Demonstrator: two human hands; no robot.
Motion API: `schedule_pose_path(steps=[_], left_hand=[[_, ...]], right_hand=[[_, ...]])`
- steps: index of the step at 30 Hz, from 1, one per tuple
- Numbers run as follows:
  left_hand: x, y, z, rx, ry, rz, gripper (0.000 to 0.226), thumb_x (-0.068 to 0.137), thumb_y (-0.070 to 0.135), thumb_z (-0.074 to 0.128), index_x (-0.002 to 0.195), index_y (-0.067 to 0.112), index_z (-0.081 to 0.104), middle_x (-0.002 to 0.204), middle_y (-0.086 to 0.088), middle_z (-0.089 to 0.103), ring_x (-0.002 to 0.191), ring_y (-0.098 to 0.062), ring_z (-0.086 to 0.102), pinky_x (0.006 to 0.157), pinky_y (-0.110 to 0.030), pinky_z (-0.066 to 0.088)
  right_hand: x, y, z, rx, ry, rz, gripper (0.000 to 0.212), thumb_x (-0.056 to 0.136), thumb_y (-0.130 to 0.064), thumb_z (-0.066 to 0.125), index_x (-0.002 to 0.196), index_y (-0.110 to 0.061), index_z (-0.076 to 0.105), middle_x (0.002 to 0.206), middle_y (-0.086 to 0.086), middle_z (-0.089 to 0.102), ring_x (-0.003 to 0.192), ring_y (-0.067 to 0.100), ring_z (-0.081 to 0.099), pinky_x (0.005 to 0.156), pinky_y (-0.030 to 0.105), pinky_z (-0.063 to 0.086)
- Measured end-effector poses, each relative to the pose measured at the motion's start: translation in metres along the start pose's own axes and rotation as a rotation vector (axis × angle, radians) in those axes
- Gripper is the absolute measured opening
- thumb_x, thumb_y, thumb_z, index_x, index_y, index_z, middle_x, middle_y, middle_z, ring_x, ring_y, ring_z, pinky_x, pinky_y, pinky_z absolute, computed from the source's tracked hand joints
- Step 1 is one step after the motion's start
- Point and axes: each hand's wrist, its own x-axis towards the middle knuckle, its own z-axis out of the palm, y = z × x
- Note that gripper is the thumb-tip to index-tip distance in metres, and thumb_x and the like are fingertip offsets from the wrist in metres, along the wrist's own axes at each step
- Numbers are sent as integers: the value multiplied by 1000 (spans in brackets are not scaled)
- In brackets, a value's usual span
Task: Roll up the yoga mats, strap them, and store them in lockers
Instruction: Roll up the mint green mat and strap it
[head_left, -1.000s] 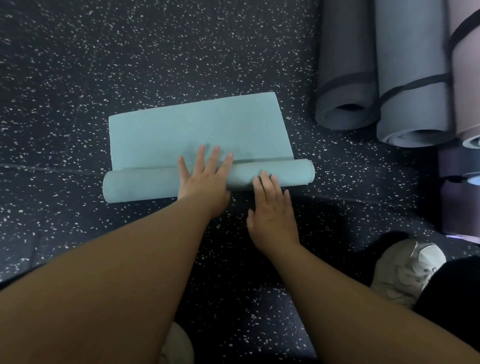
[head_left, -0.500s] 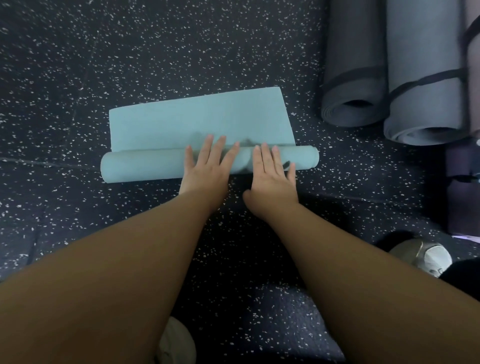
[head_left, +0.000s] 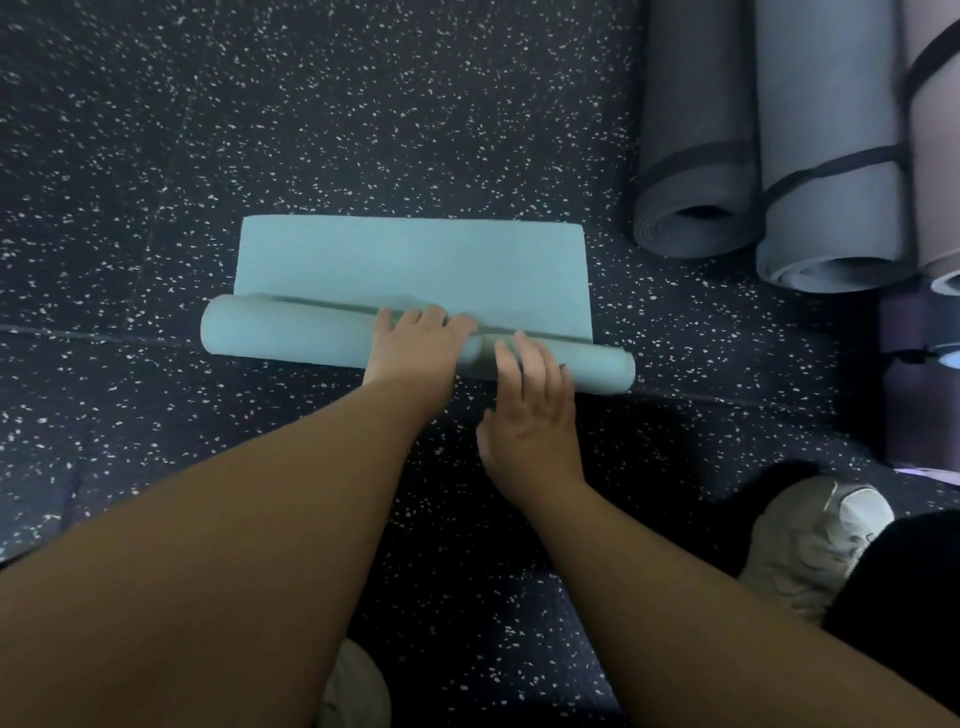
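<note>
Centrally, teal mat (head_left: 410, 260) on speckled dark floor (head_left: 156, 130), mostly rolled; roll lying crosswise at near edge, short flat flap beyond it, away from viewer. Left hand (head_left: 415, 343) laid over roll near its middle, fingers curling over top toward seam where roll meets flap, pressing down. Right hand (head_left: 530, 400) just beside it to the right, fingers fairly straight and close together, tips resting on roll, palm and wrist off near side above floor. Hands almost touching, both forearms reaching in from bottom of view. Roll slightly skewed, left end farther away than right end. Far right, well apart from teal mat: three rolled mats side by side, ends toward viewer, namely dark grey mat (head_left: 696, 130), blue-grey mat (head_left: 831, 156), pinkish mat (head_left: 935, 130), each with dark strap (head_left: 836, 169) around it. Below those, at right edge, another dark purple roll (head_left: 919, 405), details unclear. Pale shoe (head_left: 815, 540) at lower right, beside black clothing (head_left: 909, 597); second pale shoe (head_left: 358, 691) partly visible at bottom edge under left forearm.
</note>
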Motion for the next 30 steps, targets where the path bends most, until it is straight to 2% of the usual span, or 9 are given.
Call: schedule_pose_path(steps=[4, 9, 13, 17, 19, 21, 23, 28, 30], left_hand=[[-14, 7, 1, -25, -117, 25, 60, 86, 10, 57, 138, 32, 35, 139, -1, 40, 132, -24, 36, 117, -50, 10], [-29, 13, 1, -29, -189, 40, 57, 86, 14, 54, 138, 29, 34, 138, -2, 36, 135, -23, 30, 117, -53, 2], [-38, 12, 9, -7, -92, 58, 67, 86, 15, 50, 145, 27, 22, 146, -1, 26, 139, -21, 19, 116, -51, -5], [-48, 7, 19, -50, 19, 32, 71, 90, 14, 43, 151, 29, 10, 154, 1, 13, 145, -17, 1, 116, -47, -7], [-51, 6, 23, -43, 44, 24, 72, 92, 14, 41, 152, 29, 5, 157, 2, 6, 146, -17, -7, 116, -45, -8], [-52, 5, 26, -33, 53, 20, 73, 92, 14, 40, 152, 29, 3, 159, 2, 0, 147, -17, -13, 116, -44, -8], [-51, 6, 27, -35, 47, 20, 75, 90, 13, 40, 152, 29, 1, 160, 4, -5, 146, -17, -17, 116, -44, -9], [-44, 6, 27, -6, 21, 43, 79, 92, 14, 39, 151, 32, -9, 159, 8, -16, 145, -16, -22, 115, -48, -11], [-38, 5, 24, 17, 4, 38, 80, 93, 16, 39, 150, 32, -14, 159, 8, -18, 144, -16, -23, 114, -50, -10]], right_hand=[[-16, -1, 1, -62, -46, 36, 70, 63, -22, 40, 131, -8, 38, 133, 7, 34, 126, 29, 34, 105, 54, 23], [-39, -16, 1, -132, -115, 110, 78, 54, -23, 54, 128, -3, 41, 123, 12, 37, 119, 31, 37, 104, 60, 35], [-36, -17, 2, -153, -191, 123, 85, 55, -20, 60, 134, -1, 38, 134, 15, 38, 130, 32, 33, 105, 56, 35], [-25, -9, 3, -139, -298, 138, 103, 47, -20, 75, 140, -1, 35, 143, 17, 41, 137, 32, 27, 107, 53, 26], [-13, -6, -3, -133, -355, 123, 100, 61, -19, 72, 147, 0, 25, 153, 17, 28, 144, 34, 18, 113, 52, 17], [2, 1, -9, -88, -412, 96, 89, 82, -17, 56, 152, -5, 2, 160, 12, 2, 147, 29, -4, 117, 48, -1], [18, 6, -14, -58, -459, 106, 84, 88, -17, 47, 152, -10, -8, 160, 5, -10, 146, 24, -14, 116, 44, -8], [40, 15, -21, -16, -458, 96, 78, 90, -15, 44, 153, -13, -2, 161, 1, -5, 147, 20, -10, 119, 41, -4], [32, 14, -20, -2, -351, 58, 79, 82, -8, 49, 152, -7, 11, 160, 8, 9, 148, 27, 3, 119, 47, 7]])
